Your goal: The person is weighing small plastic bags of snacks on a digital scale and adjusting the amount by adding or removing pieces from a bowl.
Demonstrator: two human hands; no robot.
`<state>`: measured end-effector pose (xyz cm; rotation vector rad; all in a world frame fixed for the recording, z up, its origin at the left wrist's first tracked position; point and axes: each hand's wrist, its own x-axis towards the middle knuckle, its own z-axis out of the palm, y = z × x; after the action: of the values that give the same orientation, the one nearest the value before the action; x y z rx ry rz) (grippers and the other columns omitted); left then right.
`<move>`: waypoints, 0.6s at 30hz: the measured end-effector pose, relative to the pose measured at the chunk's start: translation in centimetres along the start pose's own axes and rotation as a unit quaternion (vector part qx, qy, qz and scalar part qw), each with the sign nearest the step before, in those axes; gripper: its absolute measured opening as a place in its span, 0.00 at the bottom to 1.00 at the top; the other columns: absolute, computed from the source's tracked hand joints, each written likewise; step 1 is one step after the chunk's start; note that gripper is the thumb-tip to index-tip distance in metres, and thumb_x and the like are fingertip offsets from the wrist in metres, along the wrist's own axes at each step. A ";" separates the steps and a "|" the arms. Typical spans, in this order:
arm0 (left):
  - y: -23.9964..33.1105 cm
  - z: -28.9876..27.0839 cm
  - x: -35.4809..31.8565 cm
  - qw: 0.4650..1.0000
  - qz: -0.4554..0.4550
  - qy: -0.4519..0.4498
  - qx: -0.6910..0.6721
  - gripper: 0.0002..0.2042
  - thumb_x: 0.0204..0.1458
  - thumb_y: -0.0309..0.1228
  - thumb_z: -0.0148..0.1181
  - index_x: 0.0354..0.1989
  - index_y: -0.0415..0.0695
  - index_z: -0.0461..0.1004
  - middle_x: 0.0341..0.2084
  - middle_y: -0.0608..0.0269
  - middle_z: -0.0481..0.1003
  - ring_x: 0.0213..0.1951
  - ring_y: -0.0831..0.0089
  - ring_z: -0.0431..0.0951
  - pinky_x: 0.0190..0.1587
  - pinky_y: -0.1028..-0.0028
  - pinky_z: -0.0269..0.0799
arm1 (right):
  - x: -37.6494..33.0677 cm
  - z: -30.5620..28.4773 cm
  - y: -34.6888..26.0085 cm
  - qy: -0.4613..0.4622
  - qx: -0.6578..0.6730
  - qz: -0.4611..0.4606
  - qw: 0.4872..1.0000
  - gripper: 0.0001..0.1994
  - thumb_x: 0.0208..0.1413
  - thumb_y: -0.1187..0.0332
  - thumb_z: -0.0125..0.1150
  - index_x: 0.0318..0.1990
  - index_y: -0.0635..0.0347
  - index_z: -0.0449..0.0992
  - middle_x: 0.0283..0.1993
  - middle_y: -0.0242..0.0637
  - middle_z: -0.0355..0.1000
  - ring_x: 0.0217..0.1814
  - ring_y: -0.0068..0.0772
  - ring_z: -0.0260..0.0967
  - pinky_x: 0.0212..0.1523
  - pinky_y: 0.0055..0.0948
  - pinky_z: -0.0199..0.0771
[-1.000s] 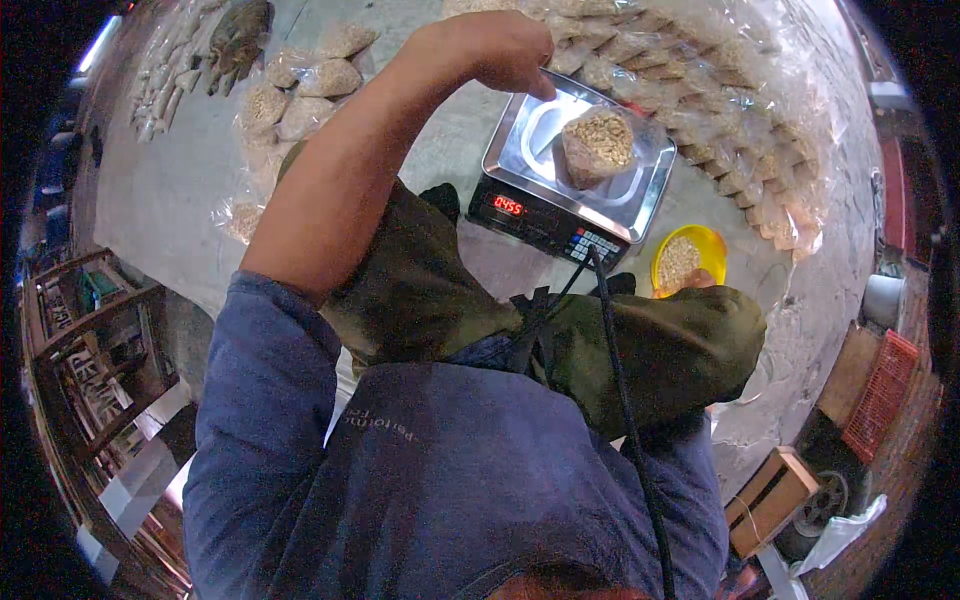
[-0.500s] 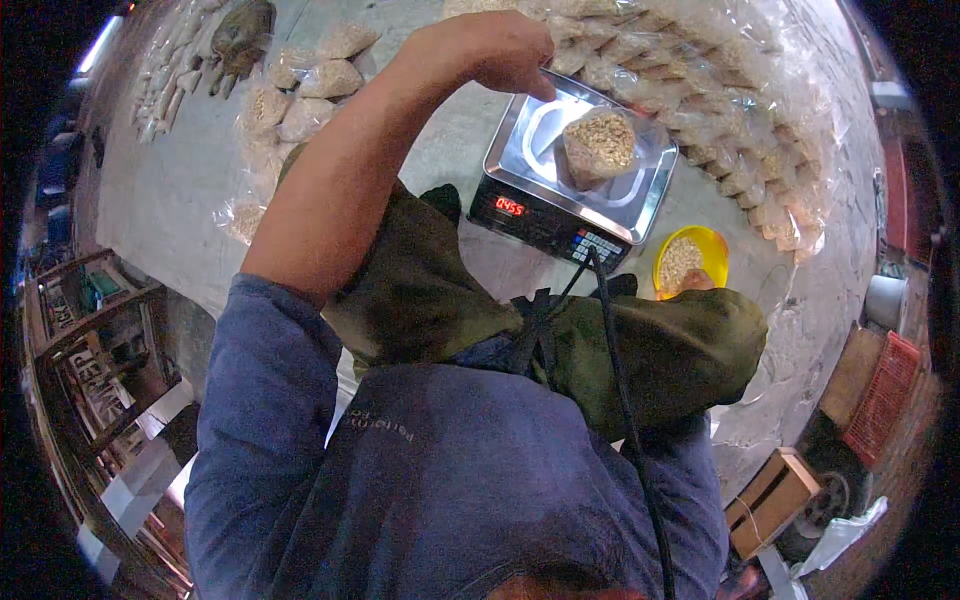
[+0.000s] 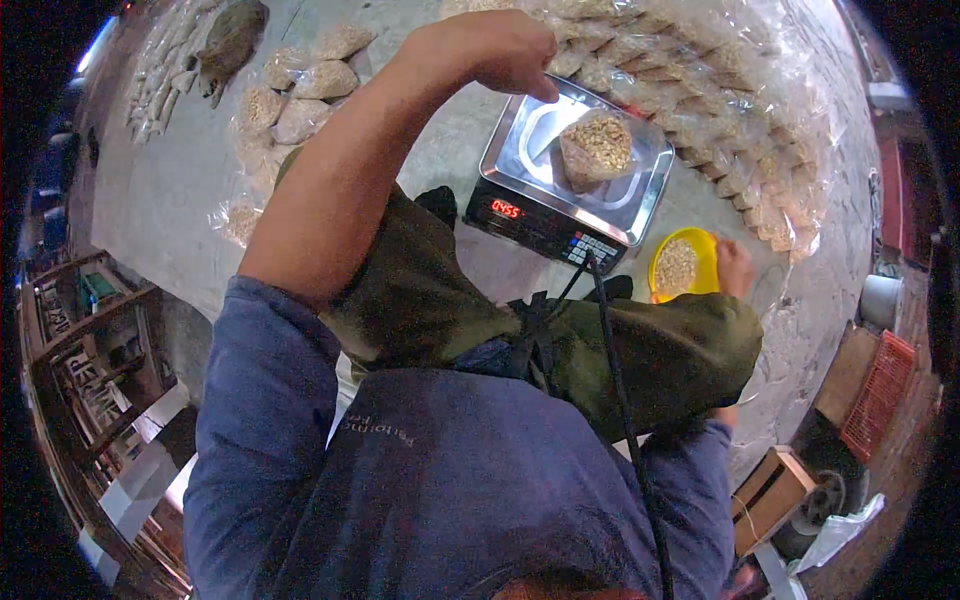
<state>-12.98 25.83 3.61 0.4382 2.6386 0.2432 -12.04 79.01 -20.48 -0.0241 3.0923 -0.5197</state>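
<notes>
A clear plastic bag (image 3: 597,150) of small tan pieces, nuts or grain, sits on the steel pan of a digital scale (image 3: 515,165) with a lit red display. My left hand (image 3: 512,55) hovers over the scale's far left corner. Its fingers bend inward, one pointing down at the pan edge; whatever they hold is hidden. Right of the scale, my right hand (image 3: 735,268) is closed at the right rim of a yellow bowl (image 3: 706,262), gripping it. More pale pieces (image 3: 676,265) lie inside the bowl.
Rows of filled clear bags (image 3: 730,120) curve along the far right. A smaller group of filled bags (image 3: 325,80) lies left of my arm. A black cord (image 3: 625,400) crosses my lap. At the right stand a wooden box (image 3: 775,495) and a red crate (image 3: 880,395).
My right hand has moved from inside the bowl's near side to its right outer rim. The left hand stays almost where it was, and the bag still sits on the scale.
</notes>
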 end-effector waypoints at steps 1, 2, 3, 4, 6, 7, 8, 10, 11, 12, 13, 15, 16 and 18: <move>0.1 0.1 0.2 1.000 -0.003 0.001 0.006 0.23 0.50 0.48 0.61 0.41 0.38 0.79 0.38 0.42 0.78 0.43 0.48 0.78 0.46 0.58 0.74 | 1.8 -2.7 -1.9 -0.004 -0.024 -0.046 0.999 0.12 0.55 0.61 0.62 0.40 0.60 0.81 0.34 0.48 0.78 0.37 0.46 0.78 0.40 0.38 0.76; 0.3 0.0 0.4 1.000 0.002 0.001 0.001 0.23 0.50 0.48 0.61 0.41 0.38 0.79 0.38 0.42 0.78 0.43 0.48 0.78 0.46 0.58 0.74 | 3.6 -5.4 -3.9 -0.008 -0.051 -0.090 0.995 0.12 0.55 0.62 0.62 0.40 0.60 0.81 0.36 0.46 0.79 0.37 0.43 0.78 0.39 0.36 0.76; 0.5 -0.4 0.3 1.000 -0.002 0.000 0.004 0.23 0.49 0.48 0.62 0.40 0.37 0.79 0.36 0.42 0.78 0.43 0.47 0.78 0.45 0.58 0.74 | 5.0 -7.7 -6.7 -0.043 -0.017 -0.115 0.992 0.12 0.56 0.63 0.61 0.43 0.60 0.80 0.36 0.43 0.79 0.37 0.37 0.77 0.40 0.33 0.75; 0.5 -0.5 0.2 1.000 -0.005 0.000 0.005 0.22 0.49 0.47 0.62 0.39 0.37 0.80 0.35 0.42 0.78 0.42 0.47 0.79 0.44 0.58 0.74 | 5.9 -9.8 -10.3 -0.078 0.016 -0.141 0.987 0.13 0.57 0.64 0.59 0.45 0.60 0.80 0.36 0.40 0.79 0.37 0.31 0.76 0.41 0.30 0.73; -0.3 -0.1 0.2 1.000 0.004 0.012 0.008 0.22 0.49 0.47 0.62 0.37 0.37 0.80 0.34 0.41 0.78 0.41 0.47 0.79 0.43 0.57 0.74 | 6.3 -12.6 -18.7 -0.147 0.074 -0.129 0.978 0.13 0.58 0.65 0.60 0.44 0.63 0.79 0.35 0.37 0.78 0.38 0.25 0.75 0.41 0.28 0.73; -0.7 0.1 0.3 0.999 0.017 0.023 0.015 0.22 0.49 0.47 0.62 0.36 0.36 0.80 0.34 0.41 0.78 0.40 0.47 0.79 0.42 0.57 0.74 | 6.8 -13.3 -21.4 -0.191 0.074 -0.157 0.966 0.12 0.57 0.65 0.60 0.44 0.63 0.80 0.36 0.38 0.79 0.38 0.28 0.75 0.41 0.29 0.73; -0.8 0.0 0.0 1.000 0.016 0.024 0.011 0.22 0.49 0.47 0.62 0.36 0.36 0.80 0.34 0.41 0.78 0.40 0.47 0.79 0.42 0.57 0.74 | 7.3 -13.2 -23.6 -0.234 0.074 -0.184 0.952 0.12 0.57 0.65 0.60 0.43 0.63 0.80 0.37 0.40 0.79 0.37 0.30 0.76 0.41 0.30 0.73; -1.0 -0.5 -0.6 1.000 -0.006 0.002 -0.028 0.22 0.49 0.47 0.62 0.36 0.36 0.80 0.34 0.41 0.78 0.40 0.47 0.79 0.42 0.57 0.74 | 7.4 -12.0 -28.2 -0.247 0.027 -0.254 0.935 0.11 0.56 0.66 0.60 0.43 0.63 0.80 0.38 0.41 0.79 0.37 0.32 0.76 0.41 0.31 0.73; -0.8 -0.3 -0.5 1.000 -0.003 0.009 -0.025 0.22 0.49 0.47 0.62 0.36 0.36 0.80 0.34 0.41 0.78 0.40 0.47 0.79 0.42 0.57 0.74 | 7.4 -11.9 -29.7 -0.250 -0.015 -0.320 0.914 0.11 0.55 0.66 0.61 0.42 0.63 0.80 0.38 0.42 0.78 0.37 0.33 0.76 0.42 0.33 0.73; -0.7 0.5 -0.3 0.998 -0.005 0.057 -0.011 0.21 0.47 0.47 0.64 0.37 0.39 0.80 0.36 0.45 0.79 0.41 0.50 0.80 0.43 0.58 0.75 | 7.6 -10.9 -30.4 -0.260 -0.021 -0.345 0.902 0.11 0.55 0.65 0.60 0.42 0.62 0.80 0.38 0.43 0.78 0.37 0.36 0.76 0.42 0.34 0.73; -0.9 1.2 0.0 0.995 -0.008 0.098 -0.001 0.20 0.46 0.47 0.67 0.38 0.42 0.81 0.38 0.50 0.80 0.42 0.53 0.80 0.44 0.58 0.76 | 7.9 -9.1 -30.8 -0.275 -0.026 -0.369 0.887 0.12 0.55 0.64 0.60 0.42 0.61 0.80 0.38 0.44 0.78 0.37 0.39 0.76 0.42 0.35 0.73; -1.5 1.8 0.5 0.996 -0.005 0.091 -0.004 0.21 0.47 0.48 0.65 0.39 0.41 0.80 0.37 0.47 0.79 0.42 0.51 0.80 0.45 0.57 0.75 | 7.6 -6.1 -32.4 -0.333 -0.068 -0.380 0.861 0.12 0.55 0.64 0.58 0.42 0.59 0.80 0.36 0.47 0.77 0.38 0.46 0.76 0.42 0.39 0.74; -1.6 1.7 0.6 0.997 -0.001 0.082 -0.002 0.22 0.48 0.49 0.63 0.39 0.40 0.79 0.37 0.45 0.79 0.42 0.48 0.79 0.45 0.56 0.75 | 7.9 -4.0 -31.8 -0.331 -0.070 -0.381 0.860 0.12 0.55 0.64 0.58 0.42 0.59 0.80 0.36 0.47 0.77 0.38 0.46 0.76 0.42 0.39 0.74; -0.7 0.9 0.1 0.997 0.000 0.079 -0.008 0.21 0.48 0.47 0.64 0.40 0.41 0.79 0.37 0.45 0.79 0.42 0.49 0.79 0.45 0.56 0.75 | 8.4 0.8 -29.3 -0.338 -0.065 -0.406 0.846 0.10 0.50 0.65 0.59 0.37 0.56 0.81 0.35 0.48 0.77 0.37 0.51 0.76 0.40 0.44 0.75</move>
<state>-12.85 25.30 2.55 0.4290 2.7891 0.3109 -20.04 50.97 -11.69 -1.2489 2.2692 -0.2019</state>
